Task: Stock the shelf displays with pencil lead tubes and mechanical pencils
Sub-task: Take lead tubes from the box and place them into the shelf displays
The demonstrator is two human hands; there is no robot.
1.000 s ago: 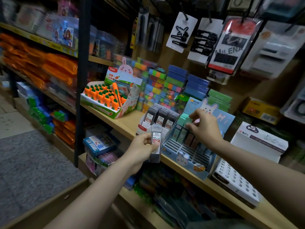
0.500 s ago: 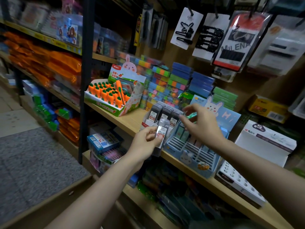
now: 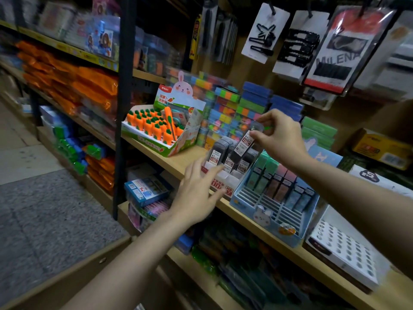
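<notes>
One slim dark plastic pencil lead tube with a white-and-red label [image 3: 245, 143] hung tilted above the white cardboard display box of matching lead tubes [image 3: 225, 175], pinched near its clear upper end by the thumb and fingertips of the right hand [image 3: 279, 135]. The left hand [image 3: 199, 193] was spread in front of that box, fingers straight and holding nothing; whether its fingertips touched the cardboard could not be told through the blur.

The tube looked very light and rigid, a flat hard case with a smooth, probably slippery shell, so a pinch across its narrow top, clear of the label, seemed the sensible hold; that would leave the lower end free to slide into a row. Squeezing hard seemed needless, and the thin leads inside would likely snap if it fell. The rows in the box stood packed close, so the tube would probably need to go in upright, not slanted.

Its body was dark grey to black, the cap end paler and see-through, with small print and a red band on the sticker. Just beside the box on the wooden shelf [image 3: 178, 164] sat a pale blue rabbit-printed display tray [image 3: 257, 204] holding pastel cases.
</notes>
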